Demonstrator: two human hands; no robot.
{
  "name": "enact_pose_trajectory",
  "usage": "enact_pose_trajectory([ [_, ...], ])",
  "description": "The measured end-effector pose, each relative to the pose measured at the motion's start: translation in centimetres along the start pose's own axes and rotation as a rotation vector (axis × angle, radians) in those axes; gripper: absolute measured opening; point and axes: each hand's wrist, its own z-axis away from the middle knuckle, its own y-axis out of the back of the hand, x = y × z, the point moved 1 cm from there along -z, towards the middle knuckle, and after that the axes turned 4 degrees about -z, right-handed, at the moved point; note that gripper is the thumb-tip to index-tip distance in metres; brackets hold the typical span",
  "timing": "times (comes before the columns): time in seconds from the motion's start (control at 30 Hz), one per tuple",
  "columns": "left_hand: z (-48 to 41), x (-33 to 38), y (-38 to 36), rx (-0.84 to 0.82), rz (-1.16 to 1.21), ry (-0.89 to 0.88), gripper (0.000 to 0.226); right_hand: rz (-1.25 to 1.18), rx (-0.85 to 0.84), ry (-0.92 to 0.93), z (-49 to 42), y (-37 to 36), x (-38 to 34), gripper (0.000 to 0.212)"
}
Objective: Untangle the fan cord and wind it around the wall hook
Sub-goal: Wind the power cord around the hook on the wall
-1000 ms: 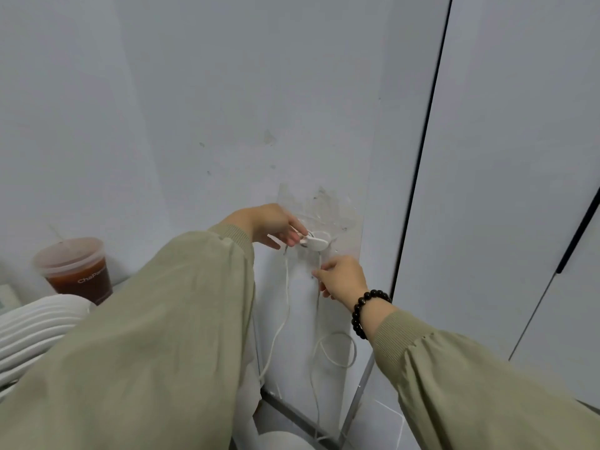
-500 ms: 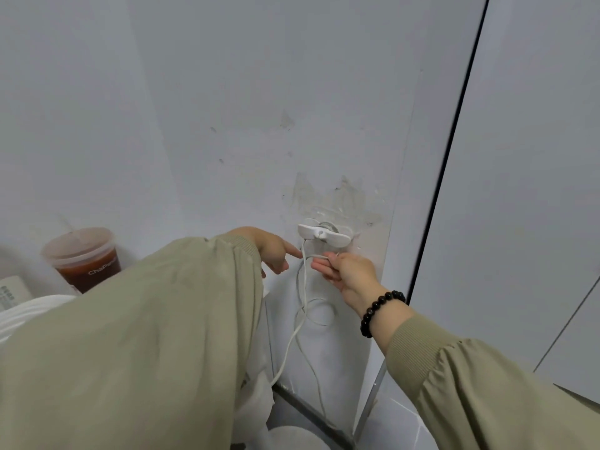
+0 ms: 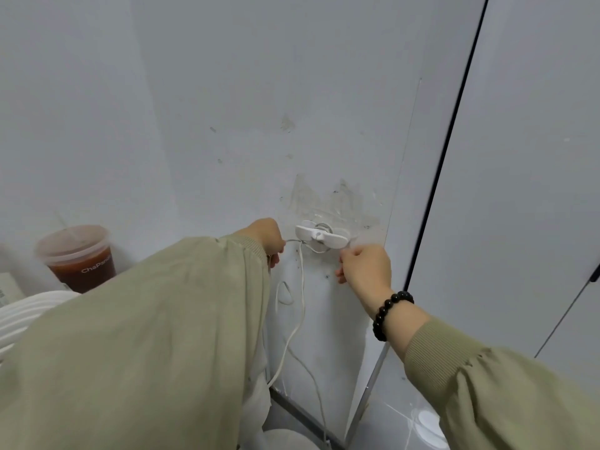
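- Head view: left hand (image 3: 268, 237) pinches the white fan cord (image 3: 302, 287) beside the wall hook (image 3: 319, 237).
- Right hand (image 3: 365, 266) has a closed grip on the cord just under the hook.
- Lidded plastic cup (image 3: 76, 254) holds a dark red-brown drink.

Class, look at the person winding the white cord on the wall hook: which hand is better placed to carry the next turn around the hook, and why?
Probably the right hand: it pinches the cord just under the wall hook, at its right end. The left hand holds the cord taut off to the left, so it suits steadying.
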Motion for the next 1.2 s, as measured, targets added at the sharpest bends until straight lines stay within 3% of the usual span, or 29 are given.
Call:
enact_pose_trajectory([
  [0.17, -0.9, 0.0, 0.6, 0.207, 0.216, -0.002, 0.028, 0.283, 0.185, 0.435, 1.3, 1.3, -1.1, 0.019],
  [0.2, -1.1, 0.1, 0.7, 0.234, 0.265, -0.015, 0.030, 0.318, 0.166, 0.522, 1.4, 1.4, -1.4, 0.017],
  [0.3, -0.8, 0.9, 1.1, 0.309, 0.388, -0.099, 0.030, 0.445, -0.019, 0.680, 1.3, 1.0, -2.4, 0.046],
  [0.37, -0.2, 1.5, 1.4, 0.340, 0.423, -0.174, 0.027, 0.498, -0.131, 0.642, 1.2, 0.7, -3.0, 0.061],
  [0.47, 0.6, 2.6, 2.4, 0.360, 0.398, -0.257, 0.026, 0.494, -0.213, 0.524, 0.7, 0.5, -3.1, 0.069],
  [0.6, 1.5, 4.0, 5.1, 0.314, 0.157, -0.322, 0.032, 0.508, -0.251, 0.474, -0.1, 0.7, -3.2, 0.059],
  [0.73, 3.4, 5.6, 8.0, 0.172, -0.119, -0.356, 0.022, 0.454, -0.283, 0.399, -0.5, 1.1, -4.6, 0.046],
  [0.93, 5.7, 7.0, 10.6, -0.010, -0.268, -0.345, 0.022, 0.455, -0.230, 0.392, -0.8, 0.1, -7.6, 0.057],
  [1.0, 6.3, 7.1, 10.7, -0.033, -0.305, -0.349, 0.023, 0.379, -0.260, 0.369, -0.7, -0.9, -8.3, 0.046],
  [1.07, 6.7, 7.0, 10.7, -0.038, -0.325, -0.345, 0.022, 0.368, -0.238, 0.355, -0.8, -1.6, -9.0, 0.019],
  [1.1, 6.8, 6.8, 10.7, -0.037, -0.336, -0.337, 0.021, 0.368, -0.204, 0.338, -0.9, -1.6, -9.3, 0.017],
  [1.2, 6.9, 5.4, 10.9, -0.011, -0.389, -0.317, 0.015, 0.308, -0.067, 0.282, -1.5, -0.9, -9.1, 0.043],
])
